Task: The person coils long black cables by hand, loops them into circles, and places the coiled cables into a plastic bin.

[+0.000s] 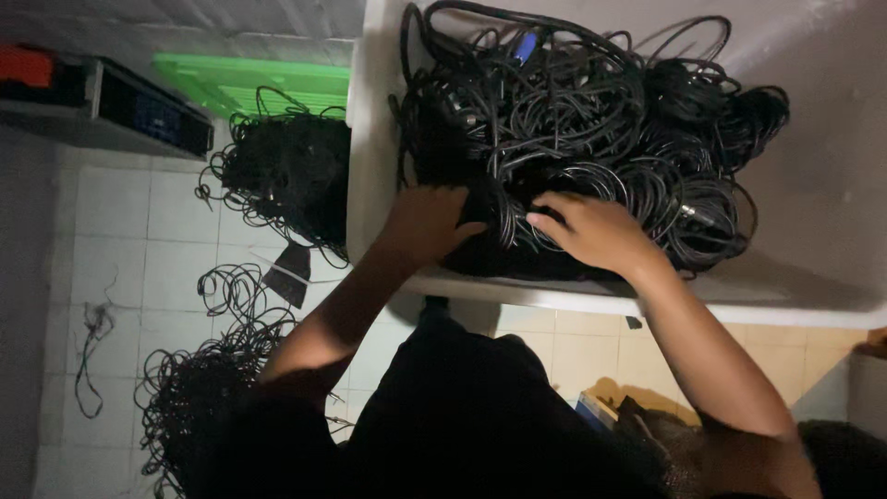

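Where the head camera looks down, one large white bin point(388, 185) fills the upper right of the view, and it holds one big tangled heap of black cables point(591, 129), many coils wound into each other so that no single count of cables can be made. Both of the person's hands are inside the bin at its near wall. The left hand point(427, 222) lies on the near left part of the heap, its fingers curled down into the cables; whether its grip has closed around a strand cannot be told, since the dark coils hide the fingertips. The right hand point(591, 231) rests just beside it on the near middle of the heap, fingers spread and bent over the coils, touching them with a loose, unclenched grip. One blue connector point(525, 44) shows among the cables near the far wall of the bin.

On the tiled floor point(120, 249) to the left lie three more masses of black cable: one dense bundle point(286, 171) touching the bin's left side, one loose sprawl point(208, 360) nearer the person, and one thin stray loop point(92, 342) well apart at the far left. One green lid point(249, 83) lies beyond the dense bundle, and one dark flat case point(152, 111) stands to its left.
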